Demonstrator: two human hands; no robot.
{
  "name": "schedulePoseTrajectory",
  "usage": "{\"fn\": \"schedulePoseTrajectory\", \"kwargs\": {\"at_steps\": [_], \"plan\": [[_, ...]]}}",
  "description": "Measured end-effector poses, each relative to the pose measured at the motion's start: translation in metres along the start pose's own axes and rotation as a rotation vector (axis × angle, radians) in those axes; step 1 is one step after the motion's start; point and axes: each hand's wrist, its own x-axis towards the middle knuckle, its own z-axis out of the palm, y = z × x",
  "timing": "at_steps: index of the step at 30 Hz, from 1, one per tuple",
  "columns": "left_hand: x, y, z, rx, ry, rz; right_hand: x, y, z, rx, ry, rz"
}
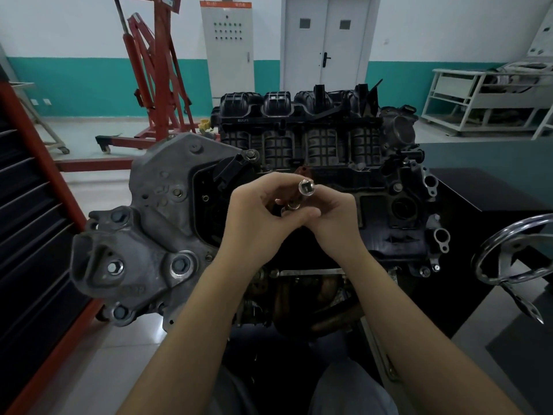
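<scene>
A workshop with teal-banded walls holds a red engine hoist (155, 70) behind an engine (299, 139). Over the engine both forearms reach forward, hands touching. The right hand (335, 214) pinches a chrome socket (306, 187), and the left hand (254, 214) curls round its lower end.

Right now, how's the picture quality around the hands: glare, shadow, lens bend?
Head view: the socket glints yet stays sharp; left hand and right hand are evenly lit, unblurred; the engine under the wrists sinks into near-black shadow; wide-angle distortion stretches the handwheel at the right edge.
</scene>
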Motion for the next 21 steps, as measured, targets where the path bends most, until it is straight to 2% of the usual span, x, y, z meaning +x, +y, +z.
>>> {"fn": "schedulePoseTrajectory", "kwargs": {"at_steps": [4, 7, 9, 11, 14, 17, 21], "plan": [[-0.001, -0.004, 0.006, -0.01, 0.122, -0.008, 0.005, 0.001, -0.001, -0.002, -0.084, -0.002], [0.0, -0.006, 0.001, -0.161, 0.078, 0.002, 0.008, 0.003, -0.008, -0.01, -0.178, 0.016], [0.001, -0.007, -0.004, -0.192, 0.015, 0.014, 0.009, 0.004, -0.009, -0.003, -0.17, 0.026], [0.002, -0.008, -0.005, -0.126, -0.027, 0.018, 0.007, 0.006, -0.007, 0.014, -0.121, 0.028], [0.0, -0.008, -0.001, -0.029, 0.043, -0.002, 0.004, 0.01, -0.005, 0.06, -0.049, 0.046], [-0.003, -0.007, 0.002, -0.043, 0.07, 0.007, 0.004, 0.013, -0.007, 0.032, -0.082, 0.022], [-0.003, -0.007, -0.002, -0.177, 0.019, 0.014, 0.002, 0.013, -0.006, -0.058, -0.153, -0.013]]}}
